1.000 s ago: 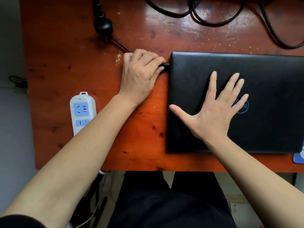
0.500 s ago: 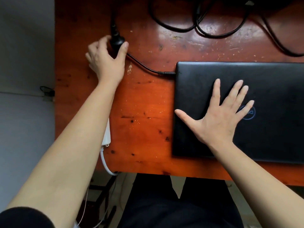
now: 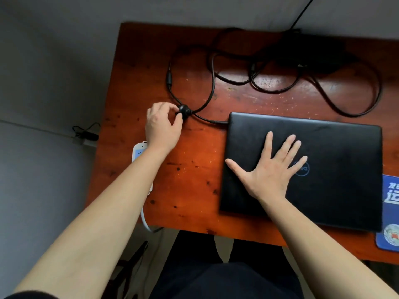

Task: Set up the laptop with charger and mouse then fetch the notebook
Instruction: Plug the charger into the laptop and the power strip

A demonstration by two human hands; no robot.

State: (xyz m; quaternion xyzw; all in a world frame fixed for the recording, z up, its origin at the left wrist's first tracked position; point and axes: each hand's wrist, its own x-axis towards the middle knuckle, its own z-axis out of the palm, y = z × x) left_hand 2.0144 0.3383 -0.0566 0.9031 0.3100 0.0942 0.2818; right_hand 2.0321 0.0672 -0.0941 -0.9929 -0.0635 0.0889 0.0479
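A closed black laptop [image 3: 336,165] lies on the reddish wooden desk [image 3: 190,180]. My right hand [image 3: 269,171] presses flat on its lid with fingers spread. A thin charger lead [image 3: 207,119] is plugged into the laptop's left edge. My left hand [image 3: 162,126] pinches the round black charger plug [image 3: 183,110] on the desk, left of the laptop. The charger's black cable [image 3: 280,87] loops across the back of the desk. A white power strip [image 3: 137,151] lies at the desk's left edge, mostly hidden under my left forearm.
A blue mouse pad [image 3: 390,214] sits at the right edge beside the laptop. The charger brick [image 3: 313,52] lies in shadow at the back. Grey wall and floor lie left of the desk. My dark-trousered legs are below the front edge.
My left hand left the laptop's charging port, reached to the black plug and now pinches it nearer the laptop. The camera pulled back. My right hand stayed flat on the lid.
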